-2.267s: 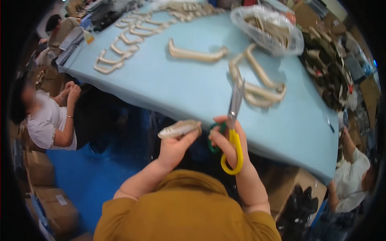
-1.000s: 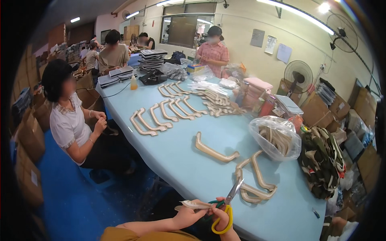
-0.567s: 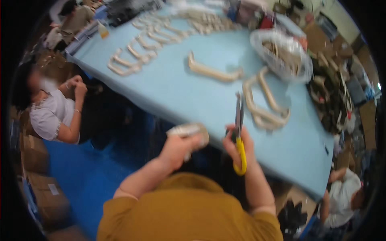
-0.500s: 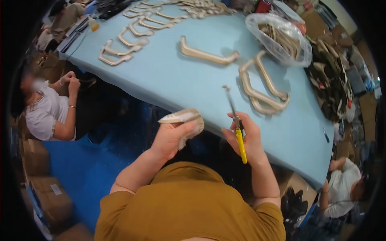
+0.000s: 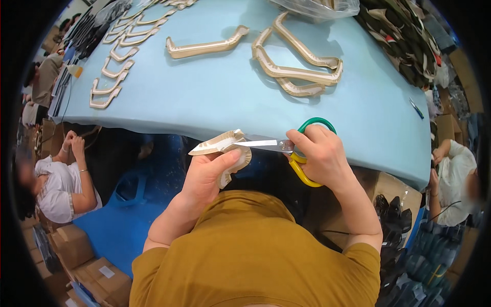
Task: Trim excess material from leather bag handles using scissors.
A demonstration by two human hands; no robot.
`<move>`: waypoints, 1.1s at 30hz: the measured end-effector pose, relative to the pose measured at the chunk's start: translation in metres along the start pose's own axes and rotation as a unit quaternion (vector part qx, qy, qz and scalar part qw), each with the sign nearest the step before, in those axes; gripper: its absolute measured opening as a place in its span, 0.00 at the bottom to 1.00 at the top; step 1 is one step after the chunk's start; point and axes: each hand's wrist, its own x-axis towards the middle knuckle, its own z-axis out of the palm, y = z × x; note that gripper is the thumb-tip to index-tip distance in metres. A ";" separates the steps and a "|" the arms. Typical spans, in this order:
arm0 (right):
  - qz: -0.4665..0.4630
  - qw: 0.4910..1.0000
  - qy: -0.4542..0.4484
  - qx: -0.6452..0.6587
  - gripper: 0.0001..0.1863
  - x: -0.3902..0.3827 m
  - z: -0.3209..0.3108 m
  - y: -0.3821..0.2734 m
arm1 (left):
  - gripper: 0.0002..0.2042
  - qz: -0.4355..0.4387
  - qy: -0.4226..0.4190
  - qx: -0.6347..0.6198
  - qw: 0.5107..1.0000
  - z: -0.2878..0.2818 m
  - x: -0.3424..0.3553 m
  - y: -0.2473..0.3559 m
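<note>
My left hand (image 5: 204, 174) pinches a folded strip (image 5: 217, 145), beige with a white band and notched edges, just off the table's near edge. My right hand (image 5: 321, 152) grips a pair of scissors (image 5: 262, 143) with one green and one yellow handle loop. Their blades point left and reach the strip's edge near my left fingertips; whether they are cutting through it cannot be seen. Similar angled strips lie on the table: a single strip (image 5: 207, 47) ahead, and a few overlapping strips (image 5: 296, 74) to its right.
Several curved strips (image 5: 111, 94) run in a row along the left of the blue-covered table (image 5: 204, 92). A clear plastic bag (image 5: 322, 7) and dark cloth pieces (image 5: 401, 41) are at the far right. A pen (image 5: 416, 108) lies at the right edge. People sit left and right; cartons (image 5: 105, 279) stand lower left.
My right hand has swung the scissors from pointing up and away to pointing left, bringing the blades onto the strip. My left hand still holds the strip. The whole view has shifted.
</note>
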 end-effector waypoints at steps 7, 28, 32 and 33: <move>-0.018 0.999 -0.004 -0.035 0.17 -0.003 0.001 0.009 | 0.15 -0.011 0.002 -0.003 1.000 -0.002 0.005 -0.003; -0.015 0.995 0.019 -0.093 0.12 -0.010 -0.003 0.010 | 0.15 -0.045 0.001 -0.063 0.997 0.007 0.012 -0.011; -0.015 0.997 -0.027 -0.063 0.10 -0.013 0.005 0.013 | 0.15 -0.048 0.003 -0.042 0.998 0.000 0.015 -0.011; -0.020 0.998 -0.027 -0.044 0.09 -0.013 0.010 0.014 | 0.14 -0.052 0.005 -0.048 0.997 0.001 0.013 -0.008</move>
